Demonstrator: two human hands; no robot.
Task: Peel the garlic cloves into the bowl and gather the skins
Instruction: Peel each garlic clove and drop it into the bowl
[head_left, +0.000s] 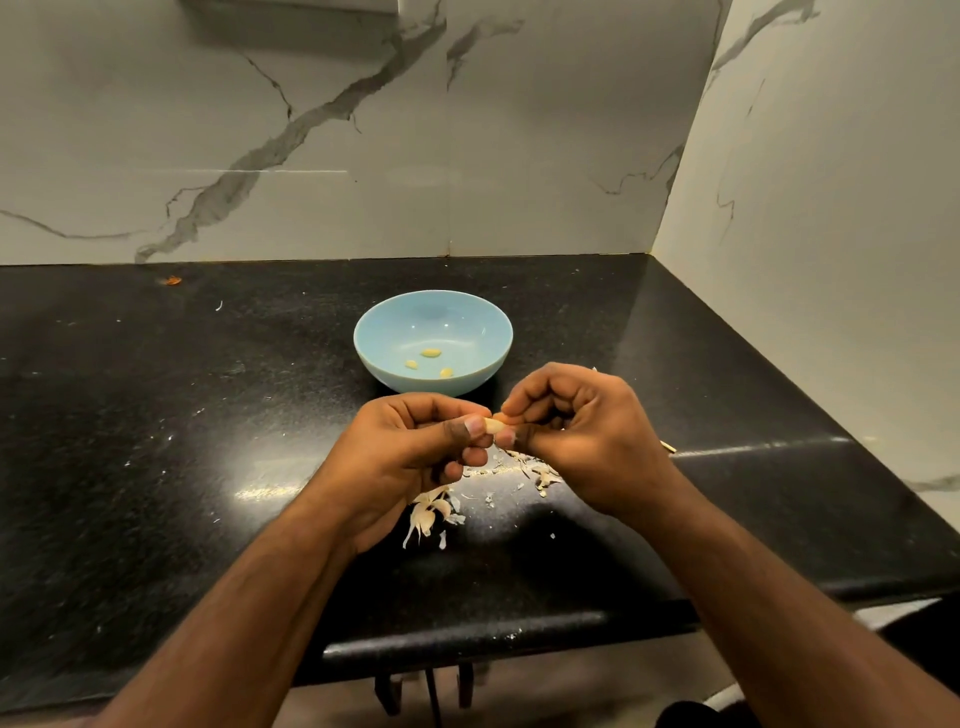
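Just in front of the blue bowl (483, 332), above the black counter (156, 467), both hands are working on one garlic clove (493, 425): the left hand (415, 457) is pinching it between thumb and curled fingers, and the right hand (576, 431) is closing its fingertips on the clove's other end, apparently picking at the skin. Three peeled cloves (430, 353) are lying on the bowl's floor, so the job is looking partly done, with the gathering not yet started. Loose skins (431, 512) are lying scattered on the counter under and between the wrists, with more flakes (540, 475) lying beneath the right hand. The main risk is the clove slipping: it is small, likely slick where it is bare, and is being held over the counter rather than over the bowl, so a hard tug could be sending it down among the skins or off the front edge nearby. A second risk is the skin tearing into tiny bits instead of coming away whole, making the gathering slower, since light flakes are already spreading widely. Sweeping them later with the bowl so close could be pushing scraps against it or over its rim. Whether any skin is clinging to the clove's hidden side, I cannot tell
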